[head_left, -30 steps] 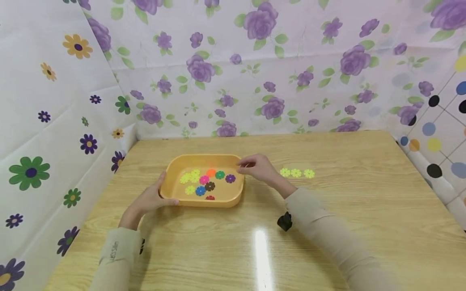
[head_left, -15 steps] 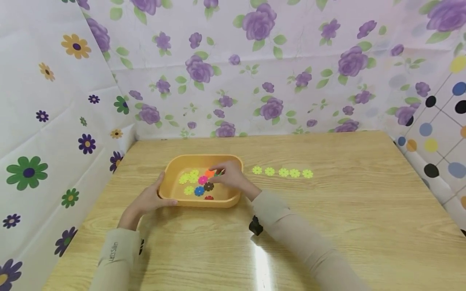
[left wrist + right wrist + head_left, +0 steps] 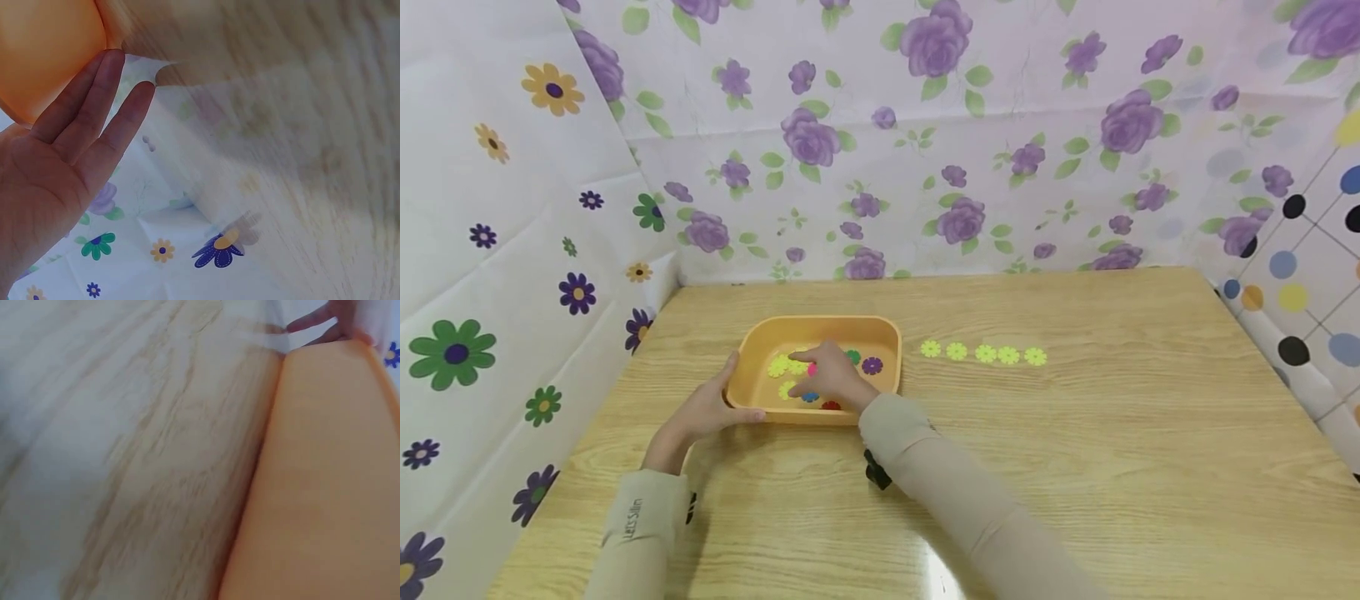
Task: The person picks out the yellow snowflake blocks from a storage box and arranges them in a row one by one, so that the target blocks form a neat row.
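An orange-yellow plastic basin [image 3: 805, 417] stands on the table, holding flower-shaped plastic discs. My left hand [image 3: 703, 412] holds its left front corner, thumb on the front rim and fingers along the outer end wall. Those fingers [image 3: 109, 134] lie against the basin [image 3: 50, 56] in the left wrist view. Over the basin is my right hand [image 3: 833, 375], thumb and index finger spread above the yellow discs [image 3: 778, 366], with nothing visible between them. A purple disc [image 3: 872, 366], green disc [image 3: 853, 357] and red disc [image 3: 831, 406] show around it; others are partly hidden beneath the hand.
Several yellow discs [image 3: 986, 354] form a row on the wooden table [image 3: 1112, 433] right of the basin. Floral sheets [image 3: 1000, 167] hang behind and at the left. The right wrist view shows mainly the basin's outer wall [image 3: 325, 475].
My right hand has moved left from the basin's right rim into the basin. Two more yellow discs now lie at the left end of the row. The left hand has stayed in place.
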### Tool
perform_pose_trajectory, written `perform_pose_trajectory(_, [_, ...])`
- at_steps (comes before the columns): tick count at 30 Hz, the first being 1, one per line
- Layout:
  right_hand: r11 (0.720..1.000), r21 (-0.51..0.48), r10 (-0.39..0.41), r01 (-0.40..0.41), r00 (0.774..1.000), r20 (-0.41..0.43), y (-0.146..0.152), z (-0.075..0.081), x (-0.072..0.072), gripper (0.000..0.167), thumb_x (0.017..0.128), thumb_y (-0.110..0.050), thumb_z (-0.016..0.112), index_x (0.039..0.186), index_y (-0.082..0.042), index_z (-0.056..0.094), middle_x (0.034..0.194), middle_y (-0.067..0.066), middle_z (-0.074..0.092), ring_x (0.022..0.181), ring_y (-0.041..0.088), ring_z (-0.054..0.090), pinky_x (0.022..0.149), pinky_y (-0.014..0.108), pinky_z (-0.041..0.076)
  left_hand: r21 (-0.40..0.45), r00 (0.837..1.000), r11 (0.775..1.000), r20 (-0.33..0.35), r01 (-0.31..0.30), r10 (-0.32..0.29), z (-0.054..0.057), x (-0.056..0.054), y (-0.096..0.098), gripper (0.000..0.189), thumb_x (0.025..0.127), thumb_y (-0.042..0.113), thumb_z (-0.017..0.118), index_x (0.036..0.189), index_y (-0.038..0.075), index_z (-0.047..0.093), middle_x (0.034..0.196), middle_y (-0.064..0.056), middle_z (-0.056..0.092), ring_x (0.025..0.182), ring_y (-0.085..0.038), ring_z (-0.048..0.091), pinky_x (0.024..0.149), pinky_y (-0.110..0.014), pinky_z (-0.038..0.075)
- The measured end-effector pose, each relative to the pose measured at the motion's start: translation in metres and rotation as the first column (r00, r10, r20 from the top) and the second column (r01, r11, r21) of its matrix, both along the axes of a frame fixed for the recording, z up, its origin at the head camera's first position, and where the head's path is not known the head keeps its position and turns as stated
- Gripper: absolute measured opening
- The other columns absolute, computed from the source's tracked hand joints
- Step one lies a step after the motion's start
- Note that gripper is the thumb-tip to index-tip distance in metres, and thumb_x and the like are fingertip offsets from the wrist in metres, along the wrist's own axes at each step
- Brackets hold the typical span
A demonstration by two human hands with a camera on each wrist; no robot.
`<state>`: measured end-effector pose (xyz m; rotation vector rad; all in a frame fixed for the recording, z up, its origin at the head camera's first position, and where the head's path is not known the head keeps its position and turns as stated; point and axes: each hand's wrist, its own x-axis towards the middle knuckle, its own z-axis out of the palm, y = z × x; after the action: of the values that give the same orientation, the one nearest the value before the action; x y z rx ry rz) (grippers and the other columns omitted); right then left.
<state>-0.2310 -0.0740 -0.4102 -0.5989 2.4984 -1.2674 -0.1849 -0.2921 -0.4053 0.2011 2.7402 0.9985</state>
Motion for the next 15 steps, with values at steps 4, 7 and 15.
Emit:
perform_pose_trajectory(4, [0.993,0.117,0.030,-0.029,1.000,-0.001,-0.008,-0.006,-0.004,0.058,0.074,-0.024,0.077,0.128,-0.020,0.055,0.140,0.018,0.032,0.102,0.019,0.044,0.057,0.018,0.041,0.008,1.000,1.000,-0.013,0.008,-0.008,0.000,-0.001,0.001,0.113,0.072,0.031,0.078,0.143,-0.003,-0.003,0.144,-0.032,0.012,0.127,-0.045,0.026,0.101,-0.056,0.021])
perform_pose_trajectory(7, [0.975,0.220,0.012,-0.009,1.000,-0.012,-0.013,-0.009,-0.006,0.058,0.073,-0.029,0.077,0.127,-0.025,0.056,0.139,0.017,0.032,0.112,0.024,0.045,0.059,0.018,0.043,0.018,1.000,1.000,-0.015,0.019,-0.018,0.000,-0.002,0.003,0.113,0.072,0.031,0.078,0.143,-0.004,-0.003,0.144,-0.032,0.010,0.127,-0.045,0.026,0.101,-0.056,0.022])
perform_pose_trajectory(15, [0.827,0.562,0.113,-0.010,0.982,-0.149,-0.027,-0.013,-0.009,0.055,0.074,-0.049,0.070,0.125,-0.040,0.053,0.129,0.010,0.044,0.107,0.022,0.040,0.064,0.025,0.041,-0.006,1.000,1.000,-0.004,0.003,-0.003,0.000,0.001,0.001,0.115,0.071,0.036,0.077,0.144,-0.002,-0.003,0.144,-0.032,0.011,0.128,-0.045,0.023,0.102,-0.056,0.020])
